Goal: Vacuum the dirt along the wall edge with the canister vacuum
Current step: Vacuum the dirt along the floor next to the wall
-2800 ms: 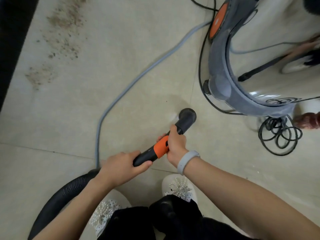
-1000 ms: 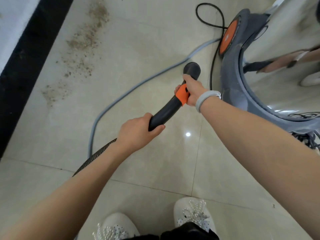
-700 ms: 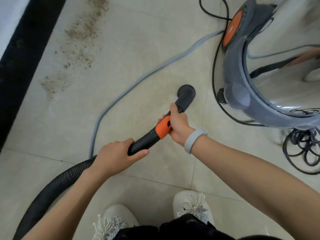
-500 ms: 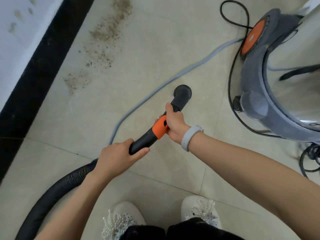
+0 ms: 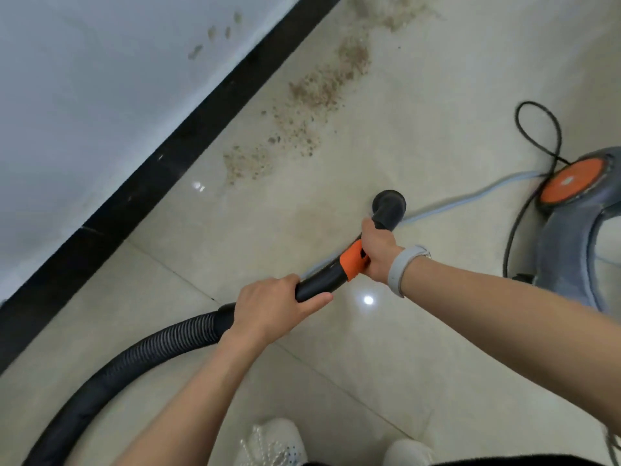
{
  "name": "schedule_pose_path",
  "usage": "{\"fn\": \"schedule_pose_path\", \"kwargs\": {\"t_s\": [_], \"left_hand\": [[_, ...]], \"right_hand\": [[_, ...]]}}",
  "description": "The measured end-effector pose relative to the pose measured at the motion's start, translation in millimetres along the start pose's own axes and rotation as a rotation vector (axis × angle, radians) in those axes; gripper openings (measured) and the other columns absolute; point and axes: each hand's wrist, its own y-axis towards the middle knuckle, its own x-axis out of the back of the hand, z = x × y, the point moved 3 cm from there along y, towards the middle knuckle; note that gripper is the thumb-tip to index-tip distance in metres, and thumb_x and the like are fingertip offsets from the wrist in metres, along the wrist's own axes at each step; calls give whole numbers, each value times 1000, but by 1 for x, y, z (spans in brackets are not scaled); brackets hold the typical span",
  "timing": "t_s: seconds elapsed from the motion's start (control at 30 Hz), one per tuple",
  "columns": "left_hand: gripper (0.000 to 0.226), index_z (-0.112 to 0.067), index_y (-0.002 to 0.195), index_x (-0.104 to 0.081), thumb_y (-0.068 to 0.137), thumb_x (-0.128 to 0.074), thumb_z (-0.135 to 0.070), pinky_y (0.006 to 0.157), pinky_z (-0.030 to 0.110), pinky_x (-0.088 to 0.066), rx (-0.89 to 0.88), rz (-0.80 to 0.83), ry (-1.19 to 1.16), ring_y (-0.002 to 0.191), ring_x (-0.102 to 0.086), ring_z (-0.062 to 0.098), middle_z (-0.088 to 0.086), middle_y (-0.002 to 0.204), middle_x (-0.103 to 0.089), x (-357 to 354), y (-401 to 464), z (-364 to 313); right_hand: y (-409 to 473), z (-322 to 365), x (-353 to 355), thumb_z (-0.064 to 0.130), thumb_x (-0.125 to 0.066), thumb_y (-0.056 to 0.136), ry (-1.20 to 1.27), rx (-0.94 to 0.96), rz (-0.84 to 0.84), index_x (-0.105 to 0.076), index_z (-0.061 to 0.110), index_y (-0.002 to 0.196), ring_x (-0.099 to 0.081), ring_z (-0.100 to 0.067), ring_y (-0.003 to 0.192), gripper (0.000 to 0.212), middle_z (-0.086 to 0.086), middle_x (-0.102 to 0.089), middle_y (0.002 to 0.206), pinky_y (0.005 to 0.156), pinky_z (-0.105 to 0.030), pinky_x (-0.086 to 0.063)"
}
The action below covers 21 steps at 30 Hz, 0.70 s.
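Dirt (image 5: 302, 109) lay scattered beside black baseboard (image 5: 161, 163), ribbed hose (image 5: 134, 358) curved lower left, left hand (image 5: 272, 307) gripped the wand (image 5: 322, 280), right hand (image 5: 376, 253) curled round its orange collar (image 5: 351, 260), nozzle (image 5: 389, 210) short of the dirt, canister vacuum (image 5: 578, 230) at right, no readable writing.

Black ribbed hose (image 5: 141, 351), orange collar (image 5: 351, 262), brown dirt (image 5: 302, 105), beige floor (image 5: 420, 95)

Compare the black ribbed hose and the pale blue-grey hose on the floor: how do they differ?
The black ribbed hose is thick and corrugated; the pale blue-grey hose is thin and smooth. The black one is lifted at its end, where the left hand grips the wand; the pale one lies flat on the tiles, untouched. The pale hose runs toward the canister vacuum; the black hose leaves the frame at bottom left. Both curve loosely.
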Motion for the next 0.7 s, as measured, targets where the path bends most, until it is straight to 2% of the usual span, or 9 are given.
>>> {"fn": "schedule_pose_path", "kwargs": {"t_s": [0.1, 0.2, 0.27, 0.37, 0.47, 0.5, 0.6, 0.7], "left_hand": [[60, -28, 72, -42, 71, -24, -85, 53, 30, -31, 54, -69, -57, 60, -48, 17, -9, 59, -46, 12, -7, 19], [63, -28, 66, -37, 68, -18, -87, 48, 28, -26, 135, -116, -114, 54, -45, 14, -9, 58, -46, 22, -30, 50], [61, -29, 70, -40, 69, -19, -87, 51, 29, -32, 191, -101, -132, 58, -49, 15, -9, 60, -50, 24, -48, 77], [57, -29, 76, -44, 72, -26, -83, 56, 29, -38, 282, -71, -170, 64, -57, 17, -9, 62, -51, 22, -77, 117], [55, -28, 80, -48, 75, -31, -80, 57, 29, -42, 377, -98, -178, 69, -62, 20, -7, 64, -55, 13, -105, 142], [55, -28, 81, -49, 75, -32, -79, 59, 29, -45, 404, -107, -193, 69, -62, 21, -6, 65, -57, 9, -111, 146], [51, -29, 83, -50, 77, -33, -77, 63, 30, -48, 484, -128, -254, 68, -62, 20, -5, 65, -60, 1, -126, 149], [51, -29, 82, -48, 76, -32, -78, 59, 29, -45, 547, -149, -295, 64, -61, 18, -5, 62, -58, -2, -132, 146]], "right_hand": [[-11, 18, -31, 36, -43, 98, -45, 15, 82, -43, 8, 107, -52, -25, 84, 29, -9, -50, 88, 84, -41, -48], [-33, 19, -79, 39, -46, 97, -90, 22, 155, -41, 9, 108, -53, -27, 86, 32, -8, -48, 83, 90, -43, -48], [-49, 8, -111, 39, -48, 97, -117, 19, 192, -41, 8, 108, -58, -31, 90, 34, -11, -53, 90, 94, -46, -49], [-73, -15, -153, 37, -48, 97, -138, 17, 257, -40, 6, 116, -62, -33, 80, 37, -13, -57, 88, 89, -47, -52], [-87, -35, -182, 42, -49, 95, -252, -8, 320, -34, 3, 133, -58, -37, 109, 56, -21, -56, 121, 98, -50, -46], [-89, -40, -190, 44, -48, 95, -280, -14, 350, -31, 4, 136, -56, -36, 114, 60, -21, -54, 124, 99, -50, -45], [-90, -49, -206, 46, -47, 95, -347, -19, 402, -28, 6, 137, -56, -35, 114, 61, -15, -52, 114, 99, -49, -46], [-88, -50, -215, 45, -46, 95, -421, -26, 443, -32, 6, 134, -58, -33, 108, 57, -17, -54, 115, 96, -47, -48]]}}
